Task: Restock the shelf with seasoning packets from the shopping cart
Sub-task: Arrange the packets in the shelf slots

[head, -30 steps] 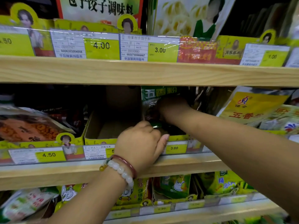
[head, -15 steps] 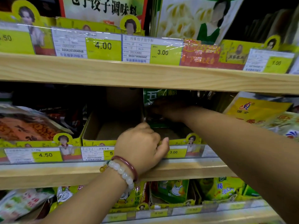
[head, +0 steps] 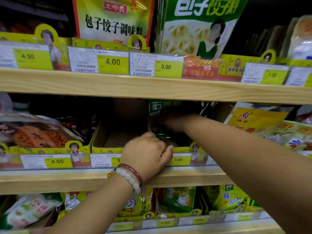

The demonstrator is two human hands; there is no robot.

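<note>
A green seasoning packet [head: 163, 106] stands upright in the right half of a yellow-fronted cardboard display box [head: 108, 150] on the middle shelf [head: 194, 176]. My right hand [head: 170, 120] reaches deep into that box in shadow and holds the packet just below its label; its fingers are hard to make out. My left hand [head: 146, 152], with bead bracelets at the wrist, grips the box's front rim, fingers curled over it and thumb on the outside. The left half of the box shows only bare cardboard.
The upper shelf board [head: 152, 88] hangs low over my right hand, carrying price tags and tall dumpling-seasoning bags [head: 114, 19]. Yellow five-spice packets [head: 256, 119] crowd the right, orange snack bags [head: 38, 134] the left. Chicken-essence packets [head: 177, 198] fill the shelf below.
My right hand has pushed further back into the box with the green packet, deeper into shadow. My left hand stays on the box rim. The view has tilted upward.
</note>
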